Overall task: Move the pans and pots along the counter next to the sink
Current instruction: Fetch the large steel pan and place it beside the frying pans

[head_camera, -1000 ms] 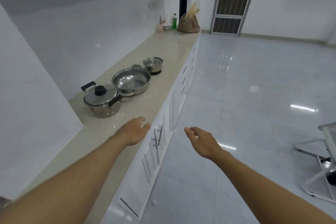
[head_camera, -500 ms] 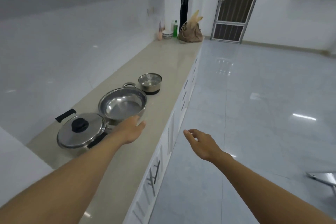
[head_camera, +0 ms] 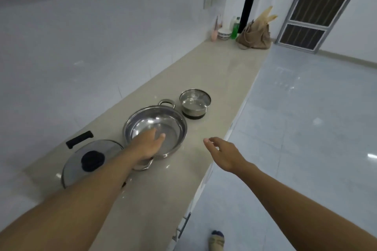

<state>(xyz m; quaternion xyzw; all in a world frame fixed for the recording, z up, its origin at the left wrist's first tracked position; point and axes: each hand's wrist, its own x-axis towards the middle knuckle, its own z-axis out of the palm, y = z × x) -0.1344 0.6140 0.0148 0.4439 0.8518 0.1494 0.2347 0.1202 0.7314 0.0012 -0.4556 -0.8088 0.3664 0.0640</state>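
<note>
Wide shallow steel pan (head_camera: 173, 126): mid beige counter (head_camera: 214, 71), between black-knobbed lidded steel pot (head_camera: 75, 166) and small steel pot (head_camera: 194, 103). My left hand (head_camera: 149, 145): fingers straight over near rim, contact unclear. My right hand (head_camera: 224, 154): fingers apart, empty. Best: grip both loop handles, lift level.

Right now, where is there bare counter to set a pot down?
The widest bare stretch of counter lies between the small pot and the brown bag. A narrower strip runs between the wide pan and the front edge. It is crowded where the lidded pot, wide pan and small pot line up.
</note>
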